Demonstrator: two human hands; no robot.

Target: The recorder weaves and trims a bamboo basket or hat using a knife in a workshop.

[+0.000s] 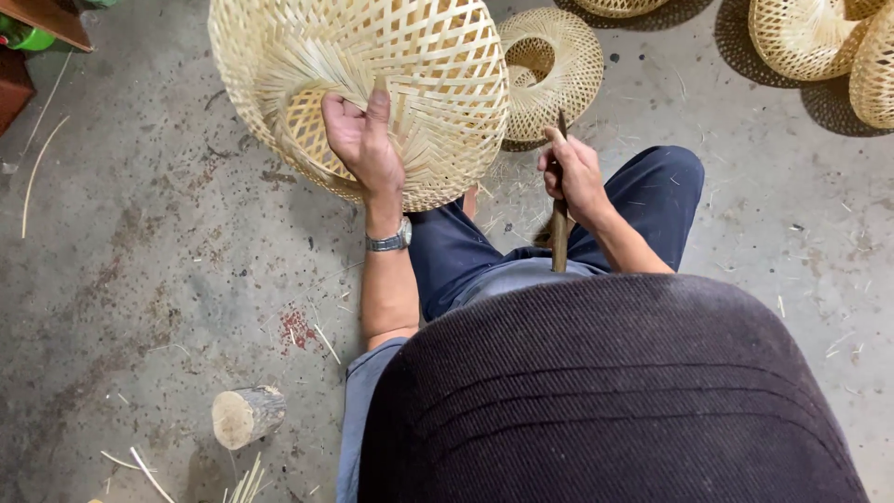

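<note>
My left hand (361, 140) grips the rim of a large woven bamboo basket (428, 65), held tilted above the floor in front of my knees. A metal watch sits on that wrist. My right hand (575, 175) is closed around a wooden-handled tool (560, 244), held upright beside my right knee; its dark tip pokes out above the fingers. The tool is apart from the basket in my left hand.
More woven bamboo baskets lie on the concrete floor: one (551, 65) just behind the held basket, others at the top right (810, 37). A short wooden log stump (244, 416) stands at lower left, with bamboo strips scattered near it.
</note>
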